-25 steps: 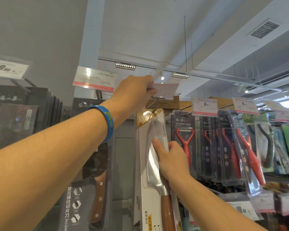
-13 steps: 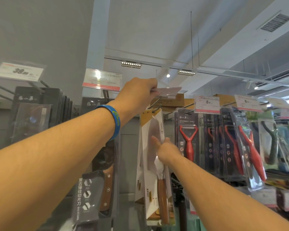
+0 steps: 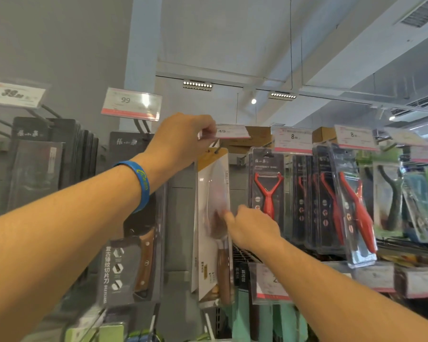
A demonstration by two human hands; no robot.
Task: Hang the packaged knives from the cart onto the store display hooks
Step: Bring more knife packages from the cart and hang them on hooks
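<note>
Item: packaged knife [image 3: 211, 193], white card with a yellow top strip, wooden handle at the lower end; it hangs upright from a display hook [image 3: 216, 151], between a dark knife pack [image 3: 131, 262] to its left and a red peeler pack [image 3: 267, 191] to its right. Left hand [image 3: 183, 141]: raised above the pack, blue wristband [image 3: 140, 185] on the wrist, fingers and thumb pinching the near end of a price tag [image 3: 232, 131] that sits over the hook. Right hand [image 3: 251, 227]: at the pack's right edge about halfway down, thumb on the front face and fingers curled round the edge; somewhat blurred. Also present: a price tag marked 99 [image 3: 131, 103] above the dark knife pack.
</note>
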